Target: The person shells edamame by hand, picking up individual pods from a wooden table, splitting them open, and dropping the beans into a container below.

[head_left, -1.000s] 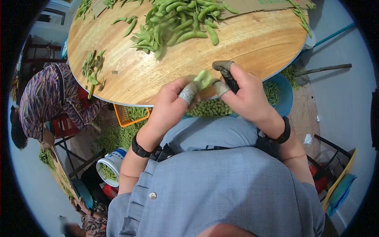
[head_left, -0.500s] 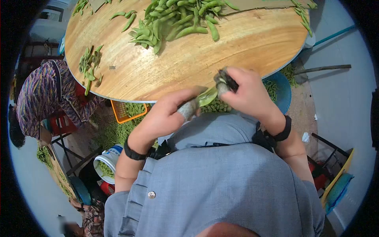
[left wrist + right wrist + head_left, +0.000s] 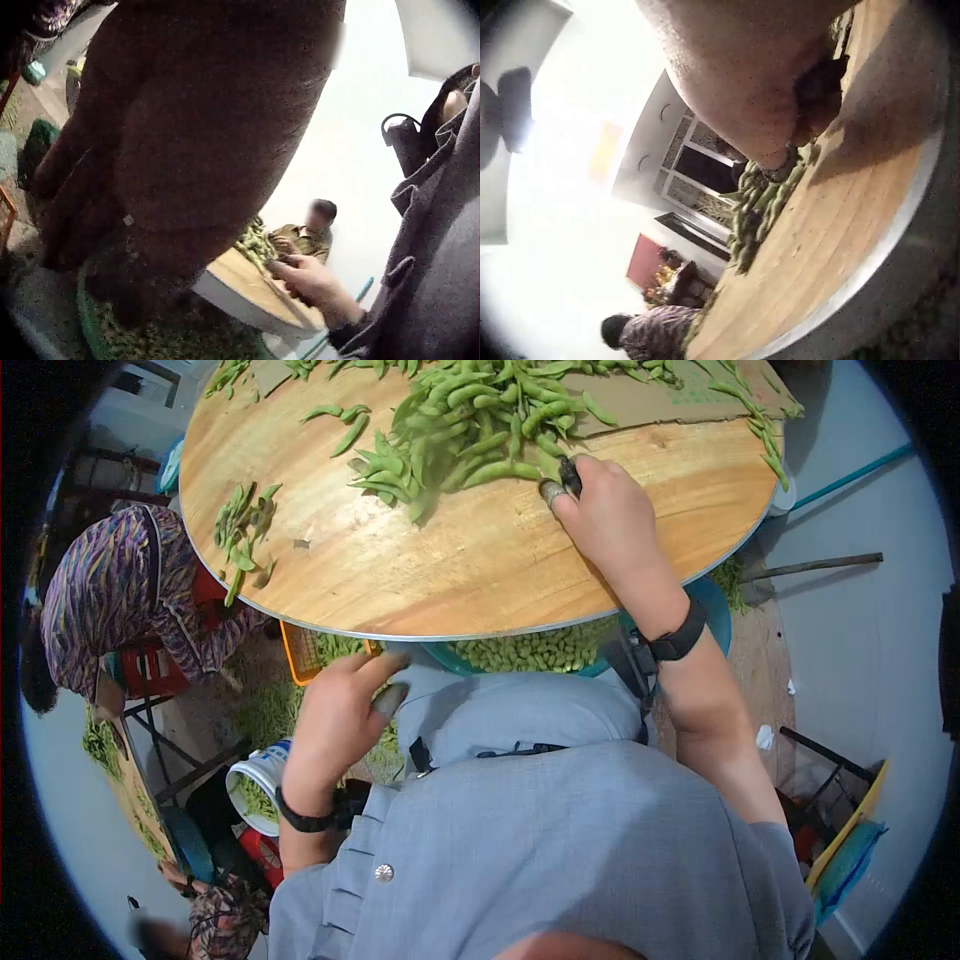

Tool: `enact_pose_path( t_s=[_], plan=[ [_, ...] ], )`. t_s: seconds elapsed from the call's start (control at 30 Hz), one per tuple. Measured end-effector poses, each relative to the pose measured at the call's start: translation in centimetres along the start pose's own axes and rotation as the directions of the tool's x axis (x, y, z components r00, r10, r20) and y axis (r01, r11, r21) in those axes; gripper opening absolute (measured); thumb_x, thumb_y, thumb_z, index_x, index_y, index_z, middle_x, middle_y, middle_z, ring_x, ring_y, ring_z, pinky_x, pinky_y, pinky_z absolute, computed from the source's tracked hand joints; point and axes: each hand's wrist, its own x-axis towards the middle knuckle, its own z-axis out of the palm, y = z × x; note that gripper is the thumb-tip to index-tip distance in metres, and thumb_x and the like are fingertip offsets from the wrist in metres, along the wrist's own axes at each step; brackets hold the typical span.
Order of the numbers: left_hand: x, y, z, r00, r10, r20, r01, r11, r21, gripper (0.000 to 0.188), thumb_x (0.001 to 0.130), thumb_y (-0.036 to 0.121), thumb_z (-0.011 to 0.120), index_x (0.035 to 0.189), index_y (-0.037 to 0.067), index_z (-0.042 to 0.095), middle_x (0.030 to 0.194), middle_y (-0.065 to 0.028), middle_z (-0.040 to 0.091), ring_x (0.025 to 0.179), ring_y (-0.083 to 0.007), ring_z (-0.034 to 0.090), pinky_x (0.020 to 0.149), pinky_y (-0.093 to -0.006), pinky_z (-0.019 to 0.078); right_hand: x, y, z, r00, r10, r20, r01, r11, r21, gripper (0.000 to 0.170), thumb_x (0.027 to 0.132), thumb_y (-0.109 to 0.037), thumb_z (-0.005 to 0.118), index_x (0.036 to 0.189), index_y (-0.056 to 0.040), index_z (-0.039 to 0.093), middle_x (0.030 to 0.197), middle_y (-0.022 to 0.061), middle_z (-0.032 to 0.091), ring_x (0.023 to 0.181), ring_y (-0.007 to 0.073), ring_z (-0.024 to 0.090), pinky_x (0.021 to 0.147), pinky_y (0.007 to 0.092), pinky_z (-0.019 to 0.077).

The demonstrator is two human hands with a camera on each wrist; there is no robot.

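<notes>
My right hand (image 3: 610, 515) reaches over the round wooden table (image 3: 400, 590), with dark coverings on its thumb and finger. Its fingertips pinch the near end of a green soybean pod (image 3: 547, 464) at the edge of a heap of pods (image 3: 455, 435). In the right wrist view those fingertips are down among the pods (image 3: 761, 202). Below the table's rim, my left hand (image 3: 340, 710) hangs beside my lap, fingers loose and nothing seen in them. A grey covering is on its thumb. Under the rim, a teal basin (image 3: 440, 653) holds shelled green beans (image 3: 535, 650).
A few pods (image 3: 240, 535) lie at the table's left side, and cardboard (image 3: 660, 410) lies at the back right. An orange basket (image 3: 297, 655) and a white bucket (image 3: 262, 780) stand lower left. A person in a striped top (image 3: 105, 595) bends over at the left.
Both hands were together at an opened pod, which no longer shows in them. The right hand has moved forward to the heap; the left has dropped back leftward.
</notes>
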Motion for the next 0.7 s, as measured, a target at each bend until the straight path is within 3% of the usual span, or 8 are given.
enact_pose_path(
  t_s=[0.27, 0.33, 0.4, 0.5, 0.57, 0.6, 0.67, 0.7],
  plan=[
    [9.2, 5.6, 1.1, 0.886, 0.177, -0.429, -0.317, 0.906, -0.280, 0.027, 0.084, 0.005, 0.058, 0.110, 0.003, 0.063, 0.101, -0.0197, 0.063, 0.093, -0.0356, 0.061, 0.080, -0.0390, 0.0494, -3.2, 0.1, -5.4, 0.983, -0.011, 0.184, -0.003, 0.997, 0.073, 0.023, 0.076, -0.019, 0.067, 0.091, -0.0036, 0.061, 0.084, 0.0151, 0.063, 0.075, 0.0345, 0.061, 0.063, 0.0442, 0.0495],
    [11.4, 6.2, 1.7, 0.825, 0.245, -0.509, -0.392, 0.897, -0.205, 0.025, 0.088, 0.009, 0.054, 0.111, 0.001, 0.061, 0.096, -0.0204, 0.063, 0.092, -0.0367, 0.061, 0.080, -0.0370, 0.0484, -4.4, 0.0, -6.4, 0.951, -0.305, 0.054, 0.294, 0.945, 0.146, 0.021, 0.074, -0.014, 0.067, 0.093, -0.0063, 0.061, 0.086, 0.0126, 0.062, 0.073, 0.0329, 0.061, 0.061, 0.0419, 0.0490],
    [12.4, 4.5, 3.1, 0.859, 0.323, -0.397, -0.415, 0.893, -0.172, 0.024, 0.092, 0.014, 0.052, 0.110, 0.000, 0.061, 0.094, -0.0149, 0.064, 0.086, -0.0294, 0.062, 0.077, -0.0324, 0.0476, -4.8, 0.3, -6.6, 0.930, -0.363, 0.052, 0.350, 0.921, 0.171, 0.027, 0.072, -0.010, 0.067, 0.099, -0.0078, 0.062, 0.090, 0.0120, 0.063, 0.072, 0.0320, 0.060, 0.060, 0.0390, 0.0494],
    [11.8, 4.9, 2.6, 0.979, 0.149, 0.136, 0.071, 0.380, -0.922, 0.021, 0.090, 0.012, 0.051, 0.100, -0.001, 0.065, 0.080, -0.0015, 0.062, 0.071, -0.0091, 0.054, 0.060, -0.0237, 0.0422, -4.9, 0.2, -5.8, 0.924, -0.375, -0.073, 0.380, 0.887, 0.261, 0.029, 0.076, -0.009, 0.067, 0.105, -0.0060, 0.062, 0.090, 0.0115, 0.063, 0.069, 0.0270, 0.061, 0.059, 0.0367, 0.0498],
    [11.2, 4.5, 2.3, 0.979, 0.101, 0.175, 0.135, 0.315, -0.939, 0.022, 0.091, 0.014, 0.052, 0.102, 0.000, 0.065, 0.082, 0.0004, 0.062, 0.070, -0.0068, 0.052, 0.058, -0.0215, 0.0402, -5.4, 0.1, -4.4, 0.992, -0.105, 0.076, 0.029, 0.747, 0.664, 0.032, 0.083, -0.008, 0.060, 0.115, -0.0032, 0.057, 0.089, 0.0078, 0.064, 0.061, 0.0155, 0.059, 0.054, 0.0292, 0.0488],
    [11.0, 4.2, 2.2, 0.975, 0.058, 0.212, 0.193, 0.237, -0.952, 0.023, 0.092, 0.015, 0.052, 0.103, 0.001, 0.066, 0.084, 0.0023, 0.061, 0.070, -0.0046, 0.051, 0.057, -0.0192, 0.0382, -5.6, -0.5, -4.6, 0.991, -0.106, 0.076, 0.028, 0.741, 0.671, 0.032, 0.083, -0.008, 0.060, 0.115, -0.0032, 0.057, 0.089, 0.0078, 0.064, 0.061, 0.0155, 0.059, 0.054, 0.0292, 0.0488],
    [10.8, 3.6, 3.8, 0.988, -0.015, 0.155, 0.155, 0.226, -0.962, 0.023, 0.092, 0.014, 0.052, 0.104, 0.000, 0.066, 0.086, 0.0012, 0.063, 0.072, -0.0058, 0.053, 0.060, -0.0204, 0.0406, -5.9, -1.9, -5.9, 0.811, -0.017, 0.585, -0.544, 0.346, 0.765, 0.035, 0.087, -0.007, 0.050, 0.121, -0.0009, 0.052, 0.089, 0.0037, 0.063, 0.058, 0.0064, 0.054, 0.050, 0.0217, 0.0458],
    [10.7, 3.5, 4.5, 0.992, -0.078, 0.099, 0.113, 0.213, -0.970, 0.023, 0.091, 0.012, 0.053, 0.106, 0.000, 0.065, 0.088, 0.0001, 0.064, 0.075, -0.0069, 0.054, 0.063, -0.0216, 0.0429, -6.2, -1.8, -5.6, 0.787, -0.086, 0.610, -0.546, 0.363, 0.755, 0.040, 0.085, -0.005, 0.046, 0.125, -0.0013, 0.048, 0.090, 0.0022, 0.063, 0.055, 0.0041, 0.052, 0.049, 0.0182, 0.0442]
  ],
)
